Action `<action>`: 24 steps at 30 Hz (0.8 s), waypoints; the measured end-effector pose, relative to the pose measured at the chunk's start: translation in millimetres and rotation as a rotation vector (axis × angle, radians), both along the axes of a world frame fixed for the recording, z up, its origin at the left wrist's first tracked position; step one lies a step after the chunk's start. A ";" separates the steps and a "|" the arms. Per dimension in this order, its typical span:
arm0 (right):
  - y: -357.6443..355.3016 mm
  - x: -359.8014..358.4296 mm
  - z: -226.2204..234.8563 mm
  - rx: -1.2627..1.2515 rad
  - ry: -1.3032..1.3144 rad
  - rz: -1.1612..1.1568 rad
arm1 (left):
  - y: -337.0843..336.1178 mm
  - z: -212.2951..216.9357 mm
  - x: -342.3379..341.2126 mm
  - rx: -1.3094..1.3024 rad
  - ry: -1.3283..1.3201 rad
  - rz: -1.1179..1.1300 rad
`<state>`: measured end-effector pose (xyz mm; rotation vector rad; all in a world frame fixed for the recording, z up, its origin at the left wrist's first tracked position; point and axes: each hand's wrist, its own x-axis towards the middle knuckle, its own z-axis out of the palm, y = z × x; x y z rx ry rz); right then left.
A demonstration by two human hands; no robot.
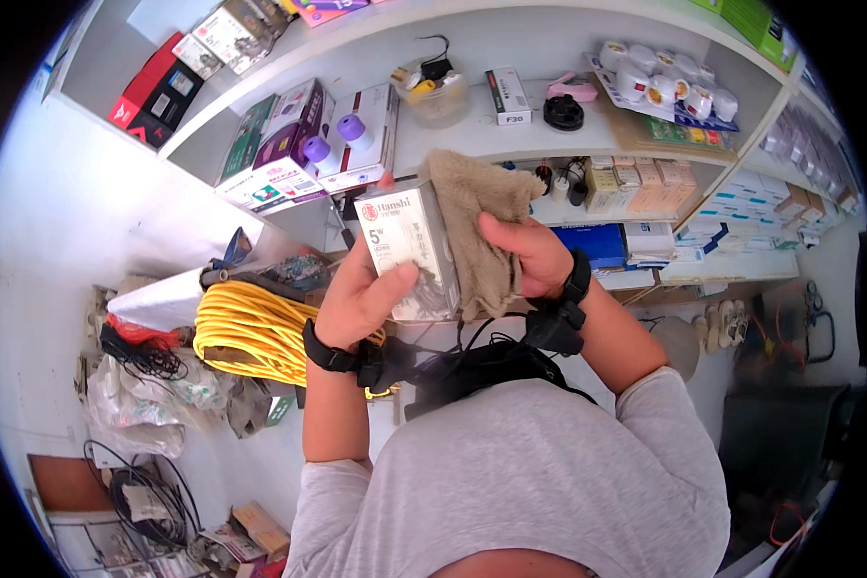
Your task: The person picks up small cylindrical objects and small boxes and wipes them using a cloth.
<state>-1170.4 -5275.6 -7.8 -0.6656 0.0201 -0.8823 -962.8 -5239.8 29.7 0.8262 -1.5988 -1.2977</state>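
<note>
My left hand [361, 294] grips a white and grey cardboard box [400, 226] by its left side, thumb across the printed front. A brown cloth [479, 226] is bunched in my right hand [539, 252], its thumb pressed on top. The cloth lies against the right side of the box and hides that side. Both hands are raised in front of my chest, before the shelves. Dark straps with small devices circle both wrists.
White shelves [472, 152] hold boxes, a clear plastic tub [432, 96] and a pack of white round items [660, 82]. Two purple-topped items [354, 132] stand on boxes at left. A coil of yellow hose or cable [250, 330] lies left of my forearm, near plastic bags [144, 395].
</note>
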 end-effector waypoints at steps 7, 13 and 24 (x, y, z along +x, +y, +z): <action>-6.5 9.3 4.7 0.015 -0.136 -0.008 | 27.7 -3.2 11.3 0.144 0.369 0.021; -8.5 24.7 32.5 -1.197 0.614 -0.970 | 39.2 -4.3 10.9 0.229 0.426 0.086; 23.9 46.6 16.5 -1.453 0.614 -0.813 | 45.9 -2.3 5.4 0.218 0.724 0.263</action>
